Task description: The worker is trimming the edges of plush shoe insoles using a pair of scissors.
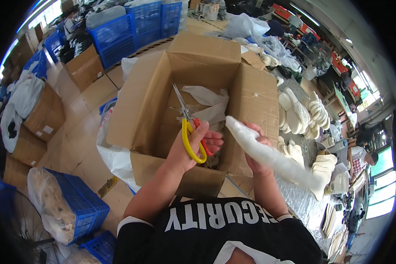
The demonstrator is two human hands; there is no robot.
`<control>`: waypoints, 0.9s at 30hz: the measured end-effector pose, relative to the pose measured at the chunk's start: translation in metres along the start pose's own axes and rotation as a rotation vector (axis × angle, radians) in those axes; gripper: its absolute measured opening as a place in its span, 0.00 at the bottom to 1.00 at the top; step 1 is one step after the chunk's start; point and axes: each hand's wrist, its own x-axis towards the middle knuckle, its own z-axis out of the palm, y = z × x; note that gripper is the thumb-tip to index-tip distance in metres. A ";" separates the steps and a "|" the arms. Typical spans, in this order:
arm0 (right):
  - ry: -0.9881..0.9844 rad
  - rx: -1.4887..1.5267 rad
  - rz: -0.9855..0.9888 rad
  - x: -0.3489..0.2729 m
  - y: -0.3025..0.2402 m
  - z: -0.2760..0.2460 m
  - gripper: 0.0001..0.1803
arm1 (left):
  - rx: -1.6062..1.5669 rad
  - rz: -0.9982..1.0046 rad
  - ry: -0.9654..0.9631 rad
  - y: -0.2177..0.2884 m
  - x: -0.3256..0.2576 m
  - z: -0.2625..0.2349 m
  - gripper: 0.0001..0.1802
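My left hand (185,147) is closed round a pair of scissors (186,111) with one yellow and one red handle loop. The slim metal blades point away from me over an open cardboard box (154,105). Some pale scraps (207,99) lie inside that box. On the right, my right hand (260,154) grips a long white fuzzy piece (268,152), held tilted above the box's right edge. Its far end reaches toward the box's middle, and its near end slopes down to the right, blurred. The scissors and the fuzzy piece are apart.
At the right, a table covered in clear plastic (297,198) carries stacks of white sole-shaped pieces (295,112). Blue crates (112,35) stand beyond the box; another blue crate (86,202) is at lower left. Cardboard boxes (44,110) line the left. Other people work farther off.
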 end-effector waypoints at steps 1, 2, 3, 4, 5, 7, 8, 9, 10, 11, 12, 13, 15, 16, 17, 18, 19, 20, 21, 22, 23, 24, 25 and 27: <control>0.086 0.068 0.189 0.001 -0.013 0.004 0.26 | -0.131 -0.152 -0.035 0.005 -0.001 0.003 0.15; 0.206 -0.034 0.213 -0.002 -0.024 0.042 0.22 | -0.182 -0.176 -0.020 0.008 -0.002 0.007 0.15; 0.208 -0.030 0.213 -0.002 -0.018 0.039 0.22 | -0.178 -0.179 -0.018 0.003 0.002 0.006 0.15; -0.009 -0.293 -0.036 -0.003 -0.016 0.033 0.22 | -0.137 -0.100 -0.090 -0.004 0.008 0.007 0.14; -0.225 -0.554 -0.285 -0.005 -0.013 0.025 0.23 | -0.095 -0.023 -0.162 -0.006 0.012 0.010 0.14; -0.327 -0.796 -0.412 0.009 -0.027 0.010 0.21 | -0.005 -0.048 -0.215 -0.004 0.018 0.017 0.13; -0.331 -1.109 -0.530 0.015 -0.034 0.007 0.18 | 0.024 -0.005 -0.179 -0.006 0.022 0.021 0.14; -0.326 -1.423 -0.643 0.017 -0.040 0.005 0.15 | 0.052 0.039 -0.143 -0.006 0.026 0.026 0.15; 0.082 -0.976 -0.195 0.019 -0.038 0.016 0.27 | 0.066 0.103 -0.087 -0.005 0.027 0.031 0.14; 0.095 -0.978 -0.212 0.021 -0.043 0.017 0.27 | 0.074 0.102 -0.107 -0.003 0.029 0.033 0.14; 0.124 -0.807 -0.151 0.024 -0.049 0.016 0.32 | 0.065 0.181 -0.098 -0.002 0.031 0.034 0.13; 0.148 -0.635 -0.088 0.026 -0.055 0.014 0.38 | 0.052 0.259 -0.087 -0.001 0.032 0.036 0.11; 0.074 -0.244 0.045 0.022 -0.065 0.008 0.42 | 0.172 0.315 -0.089 0.000 0.030 0.038 0.12; -0.043 -0.349 0.030 0.021 -0.066 0.015 0.41 | 0.261 0.344 -0.103 0.000 0.026 0.043 0.12; -0.162 -0.448 0.021 0.020 -0.062 0.024 0.40 | 0.353 0.374 -0.109 0.001 0.022 0.046 0.12; 0.018 -0.687 0.064 0.019 -0.057 0.032 0.33 | 0.417 0.404 -0.121 0.001 0.018 0.048 0.12; 0.017 -0.679 0.055 0.019 -0.054 0.036 0.33 | 0.429 0.407 -0.123 0.002 0.016 0.053 0.12; 0.091 -0.630 0.113 0.017 -0.051 0.040 0.27 | 0.465 0.482 -0.130 0.003 0.013 0.058 0.12; 0.164 -0.578 0.172 0.015 -0.049 0.044 0.23 | 0.503 0.556 -0.137 0.004 0.011 0.062 0.13; 0.167 -0.620 0.125 0.011 -0.044 0.052 0.18 | 0.519 0.562 -0.126 0.001 0.010 0.058 0.13; 0.154 -0.604 0.125 0.008 -0.041 0.052 0.18 | 0.500 0.605 -0.053 -0.005 0.013 0.052 0.14; 0.105 -0.571 0.139 0.004 -0.038 0.052 0.18 | 0.480 0.648 0.019 -0.007 0.013 0.047 0.15; 0.066 -0.539 0.154 0.000 -0.036 0.049 0.19 | 0.494 0.646 0.026 -0.009 0.012 0.046 0.15; 0.048 -0.474 0.238 -0.003 -0.043 0.049 0.19 | 0.514 0.538 -0.002 -0.009 0.009 0.045 0.13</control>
